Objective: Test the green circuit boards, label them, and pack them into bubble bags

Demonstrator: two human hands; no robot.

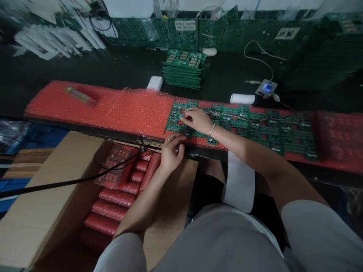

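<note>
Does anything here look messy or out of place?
Mostly tidy. A black cable trails loosely across the open cardboard box of red bubble-wrapped bundles. The green circuit boards lie flat under the right hand.

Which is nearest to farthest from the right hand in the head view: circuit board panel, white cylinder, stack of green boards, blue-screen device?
From the right hand:
1. Circuit board panel: directly under the hand, touching it.
2. White cylinder: just behind the red sheet, up and right.
3. Stack of green boards: farther back, near centre.
4. Blue-screen device: back right, roughly as far as the stack; too close to call.
</note>
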